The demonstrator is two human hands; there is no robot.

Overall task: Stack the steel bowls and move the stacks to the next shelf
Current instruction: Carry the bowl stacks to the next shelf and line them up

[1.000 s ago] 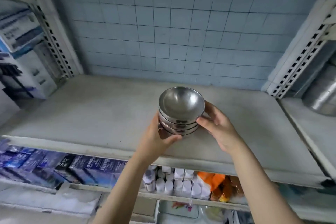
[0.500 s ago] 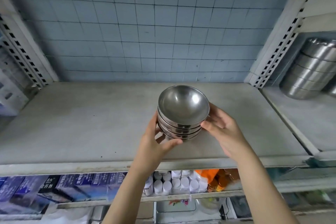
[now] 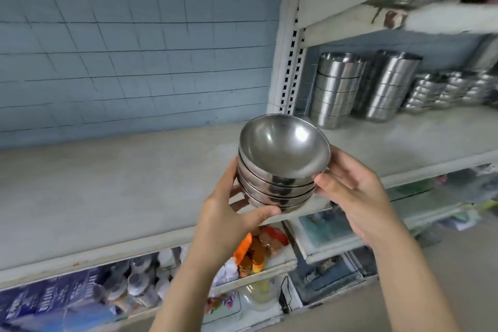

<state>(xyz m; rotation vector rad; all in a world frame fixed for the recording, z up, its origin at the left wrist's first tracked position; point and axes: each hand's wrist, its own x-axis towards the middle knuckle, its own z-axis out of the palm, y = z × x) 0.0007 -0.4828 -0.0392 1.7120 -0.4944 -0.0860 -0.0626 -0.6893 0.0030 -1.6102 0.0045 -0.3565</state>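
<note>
A stack of several nested steel bowls (image 3: pixel 283 159) is held in the air above the front edge of the grey shelf (image 3: pixel 113 191), tilted a little toward me. My left hand (image 3: pixel 229 213) cups the stack from below and on its left, thumb under the lowest bowl. My right hand (image 3: pixel 353 191) presses against the right side of the stack, fingers on the bowl rims. The neighbouring shelf (image 3: pixel 404 140) lies to the right, past a perforated white upright (image 3: pixel 292 62).
On the right shelf stand two tall stacks of steel containers (image 3: pixel 336 89) and a cluster of smaller steel bowls (image 3: pixel 452 89) at the back. Lower shelves hold white bottles, blue boxes (image 3: pixel 45 302) and an orange packet (image 3: pixel 256 248). Another shelf board runs overhead.
The view has swung right and the stack has travelled right with both hands. The right shelf with its steel containers has come into fuller view; the left boxes have gone out of view.
</note>
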